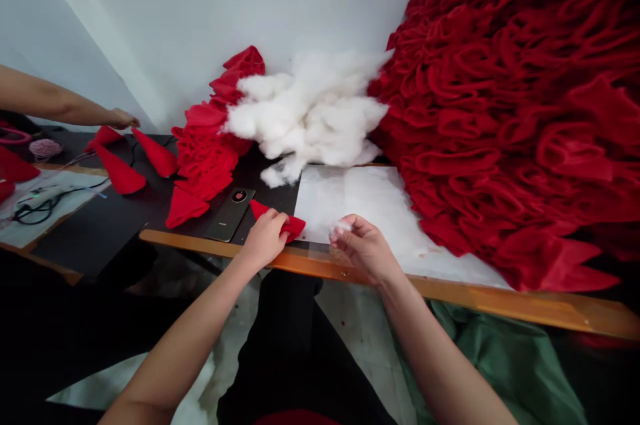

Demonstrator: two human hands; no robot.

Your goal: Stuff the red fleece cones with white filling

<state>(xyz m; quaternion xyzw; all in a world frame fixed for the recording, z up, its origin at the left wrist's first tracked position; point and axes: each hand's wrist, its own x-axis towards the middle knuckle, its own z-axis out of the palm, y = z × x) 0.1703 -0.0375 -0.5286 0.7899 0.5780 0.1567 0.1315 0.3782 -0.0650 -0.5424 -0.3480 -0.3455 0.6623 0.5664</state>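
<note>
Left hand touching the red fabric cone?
Touching: the head view shows the left hand gripping the red fabric cone, fingers closed over it with both ends showing past the hand.

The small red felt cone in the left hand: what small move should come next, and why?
Probably the right hand should bring its small white fibre tuft to the red felt cone in the left hand. The fingers pinch the tuft, the left hand grips the cone, and the same fibre lies in a large heap beyond.
</note>
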